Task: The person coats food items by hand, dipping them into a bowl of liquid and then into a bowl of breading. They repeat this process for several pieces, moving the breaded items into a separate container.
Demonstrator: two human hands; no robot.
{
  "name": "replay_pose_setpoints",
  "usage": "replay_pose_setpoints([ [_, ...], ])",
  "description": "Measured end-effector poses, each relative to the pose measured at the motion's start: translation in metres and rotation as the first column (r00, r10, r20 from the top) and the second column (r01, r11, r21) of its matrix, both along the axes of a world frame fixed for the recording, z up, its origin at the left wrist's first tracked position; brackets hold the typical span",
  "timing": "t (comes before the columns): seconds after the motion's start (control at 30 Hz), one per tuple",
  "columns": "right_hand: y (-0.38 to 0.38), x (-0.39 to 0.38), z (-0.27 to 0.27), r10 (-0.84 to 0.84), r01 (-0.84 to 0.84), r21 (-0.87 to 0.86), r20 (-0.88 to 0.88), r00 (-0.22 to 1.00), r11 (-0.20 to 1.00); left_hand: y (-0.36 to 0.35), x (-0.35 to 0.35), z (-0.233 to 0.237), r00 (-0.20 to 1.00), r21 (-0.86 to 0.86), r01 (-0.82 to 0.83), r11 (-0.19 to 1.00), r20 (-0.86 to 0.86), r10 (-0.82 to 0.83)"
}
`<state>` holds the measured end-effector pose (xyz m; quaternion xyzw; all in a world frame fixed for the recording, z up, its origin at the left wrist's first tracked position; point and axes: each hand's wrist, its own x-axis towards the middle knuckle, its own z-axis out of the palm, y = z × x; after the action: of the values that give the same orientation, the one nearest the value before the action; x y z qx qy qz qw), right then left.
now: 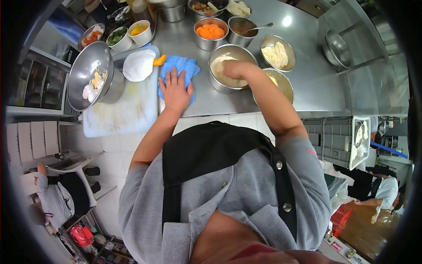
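My left hand (176,93) lies flat with its fingers apart on a crumpled blue cloth (191,70). My right hand (237,70) reaches down into a metal bowl (220,84) of pale, powdery crumbs; its fingers are hidden in the bowl. Just to the right is a metal bowl (288,90) with something yellow in it, partly behind my forearm. Beyond it stands a metal bowl (291,61) of light yellow shreds. Left of the cloth, a white sheet-like thing (140,66) and an orange handle (159,60) lie by the cutting board (123,121).
A large tilted metal bowl (77,94) with eggshells stands on the left. Farther back are a metal bowl of orange slices (210,32), a pot with a spoon (263,27) and white tubs (140,37) of cut vegetables. Other people (61,198) are at both sides.
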<state>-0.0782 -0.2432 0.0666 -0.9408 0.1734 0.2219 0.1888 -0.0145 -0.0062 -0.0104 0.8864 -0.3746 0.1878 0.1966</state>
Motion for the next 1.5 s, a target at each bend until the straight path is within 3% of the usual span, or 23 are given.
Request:
replay_pose_setpoints([
  [0.07, -0.001, 0.006, 0.024, 0.083, -0.081, 0.037, -0.078, 0.993, 0.996, 0.001, -0.004, 0.013, 0.999, 0.089, -0.023, 0.996, -0.045, 0.027],
  [0.2, 0.006, -0.001, 0.027, -0.001, 0.0, 0.09, 0.01, 1.0, 0.996, -0.008, 0.003, 0.035, 0.976, 0.132, 0.028, 0.991, -0.218, 0.002],
  [0.3, 0.002, -0.006, -0.012, 0.013, -0.014, 0.015, 0.011, 1.0, 1.0, -0.025, 0.041, 0.016, 0.978, -0.043, 0.123, 0.992, -0.164, -0.128],
  [0.4, 0.009, -0.01, 0.002, -0.016, 0.016, 0.041, -0.006, 1.0, 0.999, -0.05, 0.049, 0.076, 0.998, -0.154, 0.055, 0.986, 0.029, -0.051],
  [0.47, 0.004, -0.008, -0.009, -0.014, 0.014, 0.052, 0.002, 1.0, 0.999, -0.067, 0.086, 0.094, 0.993, -0.151, -0.116, 0.982, -0.036, 0.112],
  [0.53, 0.003, -0.003, -0.008, -0.017, 0.018, 0.046, -0.016, 1.0, 0.999, -0.084, 0.135, 0.106, 0.924, 0.009, -0.295, 0.956, -0.253, 0.287],
  [0.63, 0.012, -0.004, 0.002, -0.031, 0.033, 0.039, -0.051, 0.998, 0.999, -0.102, 0.201, 0.068, 0.858, 0.146, -0.309, 0.94, -0.383, 0.342],
  [0.73, 0.008, -0.007, -0.001, -0.028, 0.029, 0.063, -0.023, 0.999, 0.998, -0.107, 0.211, 0.042, 0.921, 0.491, -0.114, 0.864, -0.274, 0.277],
  [0.77, 0.006, -0.008, -0.003, -0.021, 0.021, 0.07, -0.01, 1.0, 0.997, -0.12, 0.213, 0.041, 0.846, 0.561, -0.054, 0.826, -0.413, 0.336],
  [0.87, 0.001, -0.008, -0.007, 0.006, -0.006, 0.086, 0.002, 1.0, 0.996, -0.142, 0.208, 0.068, 0.794, 0.55, 0.233, 0.802, -0.584, 0.17],
  [0.9, 0.0, -0.007, -0.008, 0.014, -0.014, 0.091, 0.004, 1.0, 0.996, -0.138, 0.196, 0.092, 0.786, 0.499, 0.141, 0.855, -0.581, 0.21],
  [1.03, 0.004, -0.007, -0.004, -0.017, 0.015, 0.099, 0.019, 1.0, 0.995, -0.147, 0.217, 0.09, 0.858, 0.418, -0.122, 0.9, -0.411, 0.307],
  [1.13, 0.004, -0.005, -0.005, -0.016, 0.015, 0.085, 0.011, 1.0, 0.996, -0.158, 0.226, 0.065, 0.909, 0.418, 0.022, 0.908, -0.387, 0.156],
  [1.17, 0.004, -0.005, -0.003, -0.012, 0.011, 0.088, 0.009, 1.0, 0.996, -0.169, 0.242, 0.026, 0.915, 0.465, 0.084, 0.881, -0.387, 0.117],
  [1.3, 0.001, -0.006, -0.014, -0.008, 0.003, 0.096, 0.051, 0.999, 0.995, -0.16, 0.169, 0.045, 0.827, 0.449, 0.129, 0.884, -0.541, 0.155],
  [1.5, 0.003, -0.004, -0.007, -0.002, 0.002, 0.071, 0.004, 1.0, 0.997, -0.122, 0.085, 0.034, 0.878, 0.551, 0.038, 0.834, -0.418, 0.236],
])
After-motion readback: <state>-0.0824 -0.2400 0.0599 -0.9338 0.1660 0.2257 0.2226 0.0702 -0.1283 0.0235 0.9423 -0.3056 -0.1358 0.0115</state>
